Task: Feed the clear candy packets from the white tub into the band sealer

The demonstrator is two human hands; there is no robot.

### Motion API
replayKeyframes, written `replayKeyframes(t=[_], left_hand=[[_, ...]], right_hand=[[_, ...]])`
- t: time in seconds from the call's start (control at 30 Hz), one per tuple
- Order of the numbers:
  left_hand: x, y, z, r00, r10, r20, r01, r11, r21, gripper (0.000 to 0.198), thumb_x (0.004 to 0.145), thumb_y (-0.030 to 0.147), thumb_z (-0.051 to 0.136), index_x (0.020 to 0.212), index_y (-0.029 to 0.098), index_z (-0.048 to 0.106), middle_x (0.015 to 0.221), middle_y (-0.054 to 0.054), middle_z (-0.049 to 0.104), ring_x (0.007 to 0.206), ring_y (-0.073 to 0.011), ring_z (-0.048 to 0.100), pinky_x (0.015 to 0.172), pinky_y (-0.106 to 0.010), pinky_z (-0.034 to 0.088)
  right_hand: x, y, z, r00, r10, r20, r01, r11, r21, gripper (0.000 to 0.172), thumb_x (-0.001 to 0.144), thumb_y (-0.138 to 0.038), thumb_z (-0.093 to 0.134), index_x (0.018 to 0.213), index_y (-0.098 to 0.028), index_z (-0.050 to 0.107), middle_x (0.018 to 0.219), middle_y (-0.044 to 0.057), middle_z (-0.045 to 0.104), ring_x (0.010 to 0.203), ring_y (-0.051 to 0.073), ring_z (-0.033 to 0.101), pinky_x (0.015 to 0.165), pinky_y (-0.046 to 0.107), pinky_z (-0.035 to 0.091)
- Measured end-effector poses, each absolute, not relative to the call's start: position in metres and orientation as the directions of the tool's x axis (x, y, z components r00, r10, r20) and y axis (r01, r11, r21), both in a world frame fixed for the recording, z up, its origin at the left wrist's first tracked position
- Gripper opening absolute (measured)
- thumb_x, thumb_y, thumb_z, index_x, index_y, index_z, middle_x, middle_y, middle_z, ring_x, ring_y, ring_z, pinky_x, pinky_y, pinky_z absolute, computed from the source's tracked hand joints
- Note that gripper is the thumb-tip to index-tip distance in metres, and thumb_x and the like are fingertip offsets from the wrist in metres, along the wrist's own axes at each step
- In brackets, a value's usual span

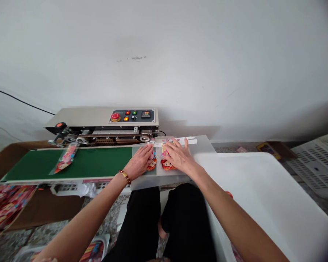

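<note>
My left hand [140,160] lies flat, fingers together, on a clear packet with a colourful cartoon print [152,160] at the right end of the green conveyor belt [98,162]. Beside it my right hand [179,154] rests with fingers spread on a second printed packet [166,163] on the translucent feed plate [205,145]. Both packets point toward the sealing machine [104,125]. A third sealed packet [65,160] rides on the belt at the left, under the machine's rollers.
A cardboard box [8,203] with several printed packets sits at lower left. A white table [262,196] extends to my right, and white plastic crates [317,160] stand far right. The wall is close behind the machine. My black-clad legs are below.
</note>
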State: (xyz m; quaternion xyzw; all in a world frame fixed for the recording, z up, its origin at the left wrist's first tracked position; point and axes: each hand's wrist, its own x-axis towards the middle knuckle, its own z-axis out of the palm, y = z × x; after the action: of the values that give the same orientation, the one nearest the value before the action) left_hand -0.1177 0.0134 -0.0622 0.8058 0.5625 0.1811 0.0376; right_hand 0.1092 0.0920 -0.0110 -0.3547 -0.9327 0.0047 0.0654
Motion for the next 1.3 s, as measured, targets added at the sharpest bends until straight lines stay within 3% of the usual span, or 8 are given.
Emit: replayKeyframes(t=[0.13, 0.23, 0.43, 0.67, 0.77, 0.93, 1.3], left_hand=[[-0.091, 0.015, -0.059, 0.268, 0.931, 0.246, 0.928, -0.318, 0.193, 0.045, 0.1, 0.028, 0.04, 0.14, 0.012, 0.052, 0.153, -0.016, 0.045, 0.147, -0.0288, 0.035, 0.122, -0.056, 0.028], [-0.073, 0.015, -0.058, 0.307, 0.919, 0.246, 0.919, -0.354, 0.175, 0.043, 0.101, 0.028, 0.042, 0.141, 0.015, 0.051, 0.153, -0.015, 0.045, 0.148, -0.0274, 0.034, 0.123, -0.059, 0.022], [-0.075, 0.011, -0.06, 0.243, 0.929, 0.279, 0.896, -0.325, 0.303, 0.048, 0.103, 0.032, 0.04, 0.148, 0.016, 0.042, 0.154, -0.015, 0.045, 0.147, -0.0246, 0.037, 0.123, -0.054, 0.026], [-0.093, 0.001, -0.052, 0.091, 0.959, 0.267, 0.959, -0.157, 0.236, 0.038, 0.099, 0.034, 0.051, 0.134, 0.022, 0.057, 0.144, -0.013, 0.057, 0.142, -0.0346, 0.042, 0.12, -0.07, 0.016], [-0.093, 0.006, -0.048, 0.091, 0.947, 0.307, 0.957, -0.168, 0.235, 0.036, 0.1, 0.029, 0.046, 0.133, 0.02, 0.057, 0.145, -0.013, 0.055, 0.143, -0.0319, 0.041, 0.121, -0.066, 0.018], [-0.082, 0.024, -0.055, 0.302, 0.917, 0.261, 0.905, -0.362, 0.223, 0.042, 0.101, 0.029, 0.044, 0.141, 0.018, 0.051, 0.152, -0.014, 0.047, 0.146, -0.0251, 0.038, 0.122, -0.051, 0.029], [-0.149, -0.002, -0.067, 0.106, 0.976, 0.189, 0.956, -0.152, 0.25, 0.046, 0.096, 0.029, 0.047, 0.141, 0.02, 0.053, 0.152, -0.013, 0.048, 0.145, -0.0287, 0.039, 0.12, -0.056, 0.032]], right_hand=[[0.104, 0.092, -0.006, -0.742, 0.658, 0.127, 0.656, 0.752, -0.062, 0.038, 0.103, -0.03, 0.039, 0.135, -0.024, 0.058, 0.148, 0.008, 0.054, 0.142, 0.032, 0.038, 0.116, 0.071, 0.011], [0.106, 0.093, -0.013, -0.778, 0.615, 0.129, 0.614, 0.788, -0.055, 0.041, 0.101, -0.022, 0.039, 0.139, -0.023, 0.055, 0.151, 0.009, 0.051, 0.143, 0.03, 0.037, 0.117, 0.068, 0.012], [0.116, 0.098, -0.023, -0.766, 0.639, 0.068, 0.633, 0.769, -0.087, 0.038, 0.101, -0.022, 0.041, 0.135, -0.023, 0.058, 0.148, 0.01, 0.054, 0.144, 0.032, 0.036, 0.114, 0.073, 0.012], [0.102, 0.097, -0.014, -0.757, 0.651, 0.057, 0.644, 0.758, -0.103, 0.041, 0.1, -0.022, 0.043, 0.139, -0.025, 0.055, 0.153, 0.008, 0.049, 0.144, 0.032, 0.036, 0.115, 0.072, 0.015], [0.105, 0.094, -0.015, -0.739, 0.663, 0.12, 0.655, 0.749, -0.103, 0.039, 0.102, -0.025, 0.04, 0.137, -0.024, 0.056, 0.152, 0.009, 0.049, 0.145, 0.031, 0.035, 0.116, 0.071, 0.014], [0.124, 0.087, -0.023, -0.673, 0.727, 0.139, 0.722, 0.686, -0.089, 0.041, 0.104, -0.031, 0.036, 0.138, -0.021, 0.056, 0.15, 0.012, 0.051, 0.145, 0.033, 0.034, 0.114, 0.076, 0.013], [0.092, 0.091, -0.016, -0.787, 0.609, 0.098, 0.606, 0.793, -0.055, 0.038, 0.104, -0.038, 0.042, 0.134, -0.024, 0.06, 0.148, 0.007, 0.053, 0.143, 0.033, 0.037, 0.118, 0.074, 0.006]])
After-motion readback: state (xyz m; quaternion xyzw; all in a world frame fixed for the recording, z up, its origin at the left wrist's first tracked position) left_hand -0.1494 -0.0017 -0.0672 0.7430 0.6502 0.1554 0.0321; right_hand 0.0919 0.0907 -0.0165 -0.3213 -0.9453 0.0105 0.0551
